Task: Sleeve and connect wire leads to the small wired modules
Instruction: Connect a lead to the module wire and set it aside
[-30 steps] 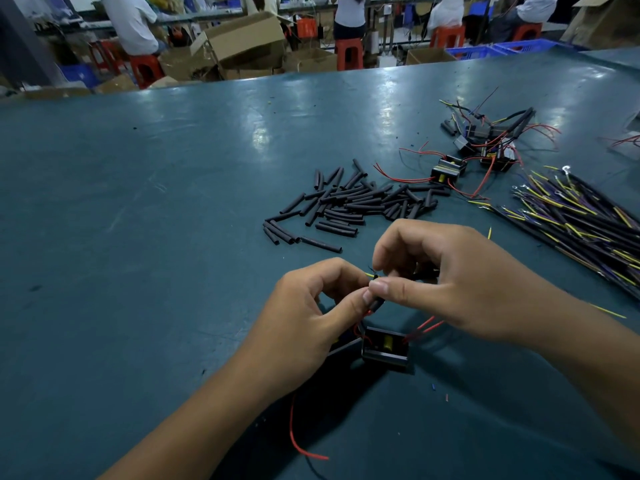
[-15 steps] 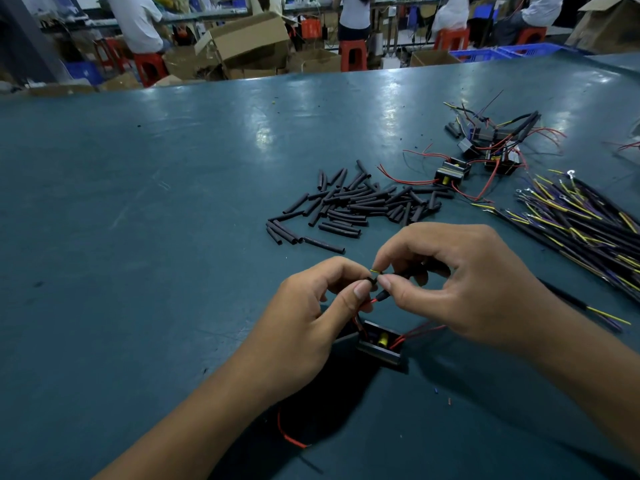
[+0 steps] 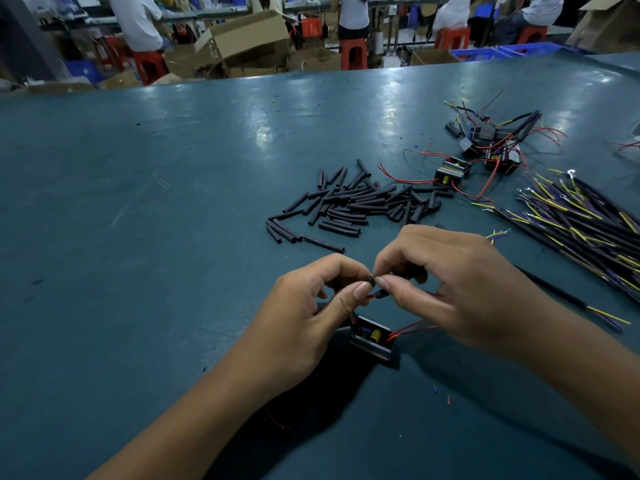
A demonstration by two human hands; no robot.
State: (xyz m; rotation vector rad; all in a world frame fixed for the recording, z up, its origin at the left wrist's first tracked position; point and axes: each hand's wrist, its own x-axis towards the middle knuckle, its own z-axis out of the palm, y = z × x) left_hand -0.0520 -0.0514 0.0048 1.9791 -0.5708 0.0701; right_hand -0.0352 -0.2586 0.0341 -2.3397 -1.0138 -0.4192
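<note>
Both hands meet above the near middle of the table (image 3: pixel 145 209), forearms coming in from the lower corners. Left hand (image 3: pixel 304 317) is curled, knuckles up, its thumb and forefinger pinching a thin red lead (image 3: pixel 371 296) right at the thumb tip. Right hand (image 3: pixel 446 285) is curled too, thumb and forefinger pinching a short black sleeve (image 3: pixel 372 281) whose open end shows between the two sets of fingertips; the other fingers fold under the palm. The fingertips of the two hands nearly touch, and the lead and sleeve meet just there; whether the lead is already inside the sleeve cannot be told.

Just below the hands sits a module (image 3: pixel 371 337), a small black box with an open top showing a yellow part inside, partly hidden by the left thumb. Red wires (image 3: pixel 412 326) run from its right side up under the right hand.

Beyond the hands lies a loose pile of sleeves (image 3: pixel 360 202), short black tubes scattered flat. Farther right stand more modules (image 3: pixel 452 172) with red wires trailing, well apart from the hands. Along the right edge lies a bundle of leads (image 3: pixel 581 220), black with yellow and purple ends.
</note>
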